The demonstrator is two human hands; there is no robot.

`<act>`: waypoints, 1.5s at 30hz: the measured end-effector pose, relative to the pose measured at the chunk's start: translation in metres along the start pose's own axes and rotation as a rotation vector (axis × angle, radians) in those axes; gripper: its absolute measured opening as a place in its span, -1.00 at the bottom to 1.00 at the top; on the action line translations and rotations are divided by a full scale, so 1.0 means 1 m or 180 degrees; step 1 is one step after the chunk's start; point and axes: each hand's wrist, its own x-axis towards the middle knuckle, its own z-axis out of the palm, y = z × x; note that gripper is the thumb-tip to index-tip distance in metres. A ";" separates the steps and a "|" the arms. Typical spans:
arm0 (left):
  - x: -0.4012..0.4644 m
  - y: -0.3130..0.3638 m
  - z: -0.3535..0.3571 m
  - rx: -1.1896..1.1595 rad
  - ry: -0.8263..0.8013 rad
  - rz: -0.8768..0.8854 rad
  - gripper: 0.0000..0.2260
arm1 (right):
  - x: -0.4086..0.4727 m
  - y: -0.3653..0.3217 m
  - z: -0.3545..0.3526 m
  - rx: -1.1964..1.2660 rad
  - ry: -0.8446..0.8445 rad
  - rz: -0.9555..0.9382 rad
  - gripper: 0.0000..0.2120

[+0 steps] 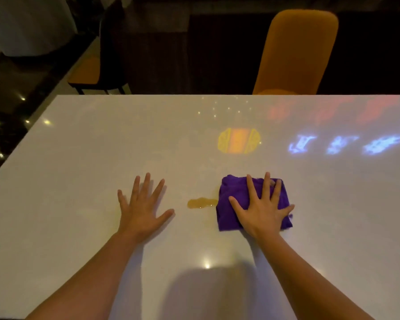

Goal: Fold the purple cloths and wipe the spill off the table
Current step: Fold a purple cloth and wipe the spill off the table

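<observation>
One soft purple cloth (237, 199), folded, just right of the spill (201, 202).
Your right hand (262, 209) presses it flat, fingers spread; left hand (143, 204) lies splayed left of the spill. It's limp, so push from on top.

We see an orange chair (297, 51) behind the far edge, a 2nd orange-seated chair (95, 65) at upper left, dark glossy floor (14, 98) w/ light spots.

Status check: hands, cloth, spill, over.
Left hand flat on table, empty. Right hand pressing folded purple cloth. Spill unwiped, at cloth's left edge. Nothing in the way.
</observation>
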 end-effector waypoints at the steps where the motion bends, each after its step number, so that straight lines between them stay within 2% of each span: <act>1: -0.005 -0.009 0.005 0.0031 -0.0078 -0.0038 -0.27 | 0.000 -0.001 0.004 -0.0001 -0.0016 0.0061 -0.22; 8: -0.012 -0.020 0.019 0.0120 -0.0244 -0.0173 -0.20 | 0.009 -0.028 0.019 -0.0035 0.0105 0.0337 -0.23; 12: -0.011 -0.022 0.023 0.0120 -0.0171 -0.0175 -0.20 | 0.022 -0.067 0.022 0.0166 -0.0005 0.0444 -0.13; 17: -0.011 -0.023 0.026 0.0091 -0.0091 -0.0155 -0.19 | 0.025 -0.127 0.037 0.0230 -0.0170 0.0125 -0.05; 21: -0.013 -0.024 0.028 0.0025 0.0016 -0.0110 -0.18 | 0.020 -0.158 0.052 0.0049 -0.0221 -0.0318 -0.15; 26: -0.012 -0.022 0.025 0.0103 -0.0063 -0.0159 -0.18 | 0.011 -0.120 0.053 0.0179 0.0200 -0.0555 -0.29; 32: -0.013 -0.020 0.021 0.0123 -0.0184 -0.0182 -0.16 | 0.019 -0.045 0.031 0.0186 0.0602 -0.0045 -0.40; 35: -0.013 -0.021 0.020 0.0137 -0.0195 -0.0160 -0.14 | 0.027 -0.029 0.027 0.0249 0.0654 0.0255 -0.40; 39: -0.011 -0.020 0.020 0.0029 -0.0184 -0.0269 -0.03 | 0.027 -0.048 0.030 0.0431 0.0720 0.0300 -0.45; 42: -0.012 -0.020 0.019 -0.0083 -0.0194 -0.0358 0.03 | 0.031 -0.077 0.031 0.0669 0.0571 0.0055 -0.56; 45: -0.011 -0.020 0.019 -0.0080 -0.0172 -0.0385 0.03 | 0.035 -0.111 0.021 0.1390 0.0607 -0.0024 -0.71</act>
